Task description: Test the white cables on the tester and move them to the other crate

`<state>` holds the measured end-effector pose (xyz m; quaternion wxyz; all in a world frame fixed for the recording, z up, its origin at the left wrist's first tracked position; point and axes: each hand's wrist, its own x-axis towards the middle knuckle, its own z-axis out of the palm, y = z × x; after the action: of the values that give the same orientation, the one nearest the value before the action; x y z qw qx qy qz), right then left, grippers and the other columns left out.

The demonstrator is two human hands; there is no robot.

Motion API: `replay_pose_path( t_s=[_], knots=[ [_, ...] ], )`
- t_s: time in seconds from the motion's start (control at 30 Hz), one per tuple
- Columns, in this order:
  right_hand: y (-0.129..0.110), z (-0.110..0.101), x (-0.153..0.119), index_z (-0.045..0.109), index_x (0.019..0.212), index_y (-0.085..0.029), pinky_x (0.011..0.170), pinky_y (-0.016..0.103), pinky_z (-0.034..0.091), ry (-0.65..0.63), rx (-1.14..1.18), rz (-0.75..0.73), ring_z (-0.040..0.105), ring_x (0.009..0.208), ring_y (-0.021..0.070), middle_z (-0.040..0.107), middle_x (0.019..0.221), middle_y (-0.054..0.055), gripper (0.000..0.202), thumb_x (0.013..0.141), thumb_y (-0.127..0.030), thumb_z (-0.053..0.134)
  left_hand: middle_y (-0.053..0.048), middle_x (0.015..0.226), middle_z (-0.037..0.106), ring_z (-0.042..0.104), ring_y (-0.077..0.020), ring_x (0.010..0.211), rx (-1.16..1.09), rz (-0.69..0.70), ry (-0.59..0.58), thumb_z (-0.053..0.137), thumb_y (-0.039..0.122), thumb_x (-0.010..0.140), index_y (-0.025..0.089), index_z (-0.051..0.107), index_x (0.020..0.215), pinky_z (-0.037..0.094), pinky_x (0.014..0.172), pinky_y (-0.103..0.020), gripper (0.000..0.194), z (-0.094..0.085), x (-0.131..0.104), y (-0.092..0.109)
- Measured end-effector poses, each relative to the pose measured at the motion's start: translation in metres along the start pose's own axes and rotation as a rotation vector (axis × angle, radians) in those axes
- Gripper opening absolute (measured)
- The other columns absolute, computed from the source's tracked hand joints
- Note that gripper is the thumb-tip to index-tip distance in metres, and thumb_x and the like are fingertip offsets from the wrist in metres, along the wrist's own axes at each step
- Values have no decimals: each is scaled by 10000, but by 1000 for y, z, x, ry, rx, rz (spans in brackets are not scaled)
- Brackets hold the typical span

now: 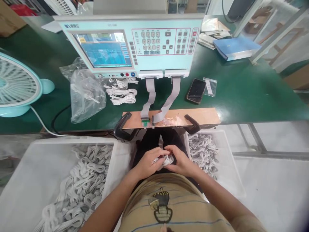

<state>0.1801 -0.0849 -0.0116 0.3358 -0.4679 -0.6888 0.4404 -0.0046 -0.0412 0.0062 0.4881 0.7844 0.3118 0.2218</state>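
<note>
Grn tbl (251, 96) w/ phone (196, 91), binder (238, 48)

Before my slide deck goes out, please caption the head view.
Left grip and right grip hold a coiled white cable between two bins of bundled cables, near a green table.

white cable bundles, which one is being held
The coiled bundle between the left hand and right hand; the others in view lie in the white bins or on the green table.
</note>
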Motion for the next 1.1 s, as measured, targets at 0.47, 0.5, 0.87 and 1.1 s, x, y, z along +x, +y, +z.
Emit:
replay_pose_path(
  t_s=[0.47,0.5,0.87,1.1],
  knots=[
    [6,-4,26,628,814,-122,635,230,372,-459,802,389,468,620,93,550,668,-7,297,776,-414,583,-46,846,625,517,-148,772,337,375,36,527,127,790,205,588,956,432,674,-274,193,-19,-7,5],
    [5,-5,29,635,828,-118,673,244,382,-480,808,373,496,656,103,578,706,8,304,773,-412,586,-45,854,620,515,-147,778,376,385,53,532,130,789,213,591,953,433,673,-272,193,-22,-7,4],
    [1,18,67,566,727,-162,577,223,371,152,694,302,462,568,90,552,647,-16,231,743,-388,611,-34,775,616,572,-140,696,-26,-144,545,561,264,777,171,582,771,468,648,-274,95,-24,-2,-26],
    [7,31,91,536,679,-176,533,225,357,340,490,304,429,536,96,507,594,-26,237,737,-399,587,48,558,505,435,-62,408,-693,-552,673,655,431,654,151,607,842,345,396,-183,341,-14,22,-45]
  ],
)
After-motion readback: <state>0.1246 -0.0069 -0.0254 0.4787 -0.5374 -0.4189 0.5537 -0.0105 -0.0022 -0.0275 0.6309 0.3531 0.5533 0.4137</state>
